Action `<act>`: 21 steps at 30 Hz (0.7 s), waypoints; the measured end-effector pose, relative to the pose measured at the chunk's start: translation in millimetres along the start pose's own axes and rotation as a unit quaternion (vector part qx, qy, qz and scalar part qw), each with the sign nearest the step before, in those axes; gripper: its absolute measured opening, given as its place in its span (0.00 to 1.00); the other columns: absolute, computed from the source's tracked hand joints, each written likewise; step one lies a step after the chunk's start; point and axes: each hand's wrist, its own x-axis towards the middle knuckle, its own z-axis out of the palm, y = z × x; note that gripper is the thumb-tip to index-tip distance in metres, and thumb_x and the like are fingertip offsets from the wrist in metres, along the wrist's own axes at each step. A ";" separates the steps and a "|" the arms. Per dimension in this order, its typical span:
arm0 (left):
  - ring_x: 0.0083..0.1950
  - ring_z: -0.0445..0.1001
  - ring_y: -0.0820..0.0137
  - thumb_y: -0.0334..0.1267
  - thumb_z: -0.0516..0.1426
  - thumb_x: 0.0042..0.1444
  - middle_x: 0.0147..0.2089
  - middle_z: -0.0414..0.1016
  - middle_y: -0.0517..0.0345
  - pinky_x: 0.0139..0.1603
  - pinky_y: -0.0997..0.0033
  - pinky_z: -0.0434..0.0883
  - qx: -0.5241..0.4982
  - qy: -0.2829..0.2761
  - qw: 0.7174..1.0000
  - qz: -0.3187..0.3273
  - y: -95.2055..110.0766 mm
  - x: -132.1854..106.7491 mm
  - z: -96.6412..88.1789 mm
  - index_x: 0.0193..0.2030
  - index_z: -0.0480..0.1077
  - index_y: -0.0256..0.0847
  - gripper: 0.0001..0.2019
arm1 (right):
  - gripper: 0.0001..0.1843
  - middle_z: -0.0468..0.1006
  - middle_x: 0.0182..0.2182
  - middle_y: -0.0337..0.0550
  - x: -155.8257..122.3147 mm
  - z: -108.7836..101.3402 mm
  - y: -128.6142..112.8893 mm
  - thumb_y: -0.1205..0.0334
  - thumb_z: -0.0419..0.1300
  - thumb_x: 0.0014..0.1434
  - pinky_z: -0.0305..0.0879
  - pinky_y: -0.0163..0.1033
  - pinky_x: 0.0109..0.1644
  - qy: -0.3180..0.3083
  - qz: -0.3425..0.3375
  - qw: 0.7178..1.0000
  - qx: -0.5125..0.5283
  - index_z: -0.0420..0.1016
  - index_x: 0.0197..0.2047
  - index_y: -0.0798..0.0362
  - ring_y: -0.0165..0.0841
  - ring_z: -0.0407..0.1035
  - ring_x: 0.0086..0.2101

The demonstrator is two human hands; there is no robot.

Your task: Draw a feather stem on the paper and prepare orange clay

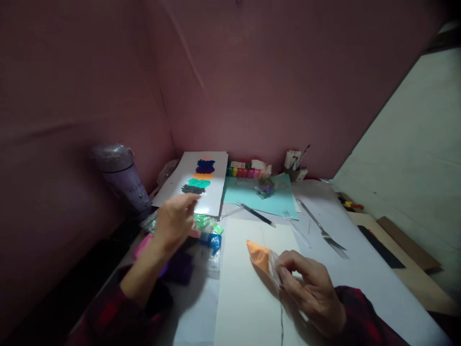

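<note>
My right hand (309, 288) pinches a small clear packet of orange clay (260, 256) over a blank white sheet (248, 298). My left hand (175, 223) hovers with loosely spread fingers above a pile of clay packets (209, 230) in green, blue, pink and purple; it holds nothing that I can see. Behind the pile lies a white card (212, 192) with stacked colour patches in blue, purple, orange, teal and dark grey.
A purple lidded tumbler (122, 178) stands at the left by the pink wall. A teal sheet (245, 194), a row of clay pots (245, 171), a black pen (257, 215), two forks (322, 230) and a brush holder (296, 166) lie further back.
</note>
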 end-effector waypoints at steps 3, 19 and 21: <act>0.31 0.71 0.68 0.32 0.50 0.63 0.30 0.75 0.54 0.34 0.70 0.67 -0.173 0.060 0.954 0.239 53.1 -33.2 32.5 0.35 0.72 0.38 0.10 | 0.13 0.68 0.21 0.38 -2.9 1.2 3.7 0.62 0.51 0.65 0.59 0.34 0.26 -0.020 0.017 1.000 0.006 0.67 0.28 0.53 0.28 0.64 0.22; 0.26 0.65 0.66 0.23 0.53 0.57 0.26 0.67 0.56 0.22 0.68 0.58 -0.024 0.077 0.951 0.298 108.4 -70.8 62.5 0.28 0.67 0.37 0.09 | 0.15 0.64 0.21 0.35 -6.8 10.2 2.6 0.60 0.50 0.67 0.57 0.32 0.27 0.006 0.025 1.000 -0.005 0.63 0.28 0.52 0.26 0.60 0.22; 0.25 0.65 0.65 0.23 0.53 0.57 0.26 0.67 0.55 0.22 0.67 0.59 -0.009 0.083 0.946 0.312 103.6 -72.4 63.8 0.29 0.68 0.37 0.08 | 0.15 0.61 0.20 0.33 -6.7 11.4 -0.1 0.61 0.50 0.67 0.56 0.32 0.26 0.020 0.016 0.999 -0.040 0.61 0.27 0.52 0.25 0.59 0.20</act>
